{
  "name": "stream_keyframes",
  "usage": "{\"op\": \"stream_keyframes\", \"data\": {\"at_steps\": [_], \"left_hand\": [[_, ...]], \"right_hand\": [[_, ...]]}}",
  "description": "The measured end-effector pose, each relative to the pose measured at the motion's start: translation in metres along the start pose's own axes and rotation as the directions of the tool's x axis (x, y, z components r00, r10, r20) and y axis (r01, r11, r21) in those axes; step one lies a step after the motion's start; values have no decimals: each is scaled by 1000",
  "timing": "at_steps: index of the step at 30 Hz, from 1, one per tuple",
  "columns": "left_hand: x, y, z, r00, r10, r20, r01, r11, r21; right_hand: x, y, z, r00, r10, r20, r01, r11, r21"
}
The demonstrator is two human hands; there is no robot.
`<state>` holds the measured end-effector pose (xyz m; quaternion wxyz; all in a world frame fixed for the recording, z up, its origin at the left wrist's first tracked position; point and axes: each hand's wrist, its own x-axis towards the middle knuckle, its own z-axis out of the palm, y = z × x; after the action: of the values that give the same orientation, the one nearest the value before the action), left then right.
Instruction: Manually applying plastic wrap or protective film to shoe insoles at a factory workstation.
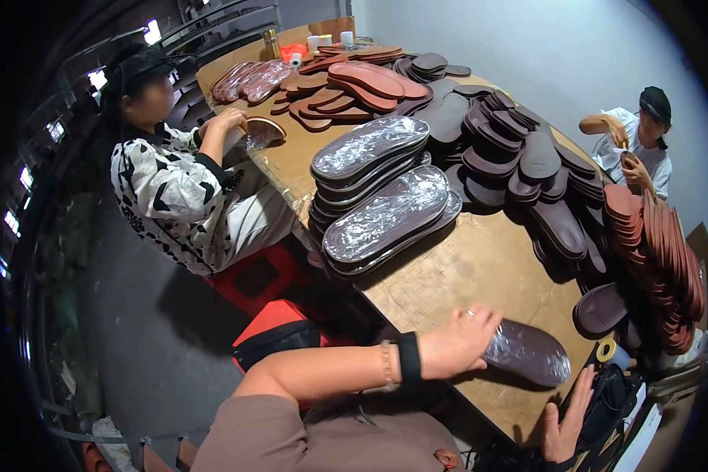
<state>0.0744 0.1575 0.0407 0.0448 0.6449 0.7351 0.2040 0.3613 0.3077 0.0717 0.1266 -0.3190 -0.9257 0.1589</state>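
My left hand [458,343] is closed on one end of a dark brown shoe sole [531,354] wrapped in shiny clear film, low over the cardboard-covered table. Just right of the sole's far end, my right hand [568,421] is open, fingers stretched out and together, holding nothing. Ahead of my left hand are two stacks of film-wrapped dark soles, a nearer stack [393,212] and a farther stack [370,149]. A single unwrapped dark sole [602,309] lies at the table's right edge.
Unwrapped dark soles [519,149] heap across the table's right side, beside a long row of reddish-brown soles [657,267]. A tape roll [606,350] sits near my right hand. One co-worker [165,181] sits at left holding a sole; another person [641,141] works at far right. A red stool [279,334] stands left.
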Motion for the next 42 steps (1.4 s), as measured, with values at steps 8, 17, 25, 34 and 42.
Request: {"op": "stream_keyframes", "data": {"at_steps": [8, 17, 25, 34, 42], "left_hand": [[-45, -50, -98, 737, -378, -561, 507, 857, 88], [-74, -121, -84, 602, -558, -571, 747, 646, 157], [-61, -73, -85, 594, -480, -646, 642, 766, 22], [-70, -29, -79, 855, -267, -445, 257, 963, -84], [-47, -11, -46, 941, -280, -188, 192, 903, -384]], "right_hand": [[-12, -7, -14, 994, 46, -96, -33, 991, 130], [23, -25, -22, 996, -82, -18, 83, 991, 105], [151, 127, 11, 859, 469, -205, -262, 748, 610], [203, 129, 43, 489, 843, -222, -575, 504, 644], [100, -3, 68, 878, 471, -88, 195, -183, 964]]}}
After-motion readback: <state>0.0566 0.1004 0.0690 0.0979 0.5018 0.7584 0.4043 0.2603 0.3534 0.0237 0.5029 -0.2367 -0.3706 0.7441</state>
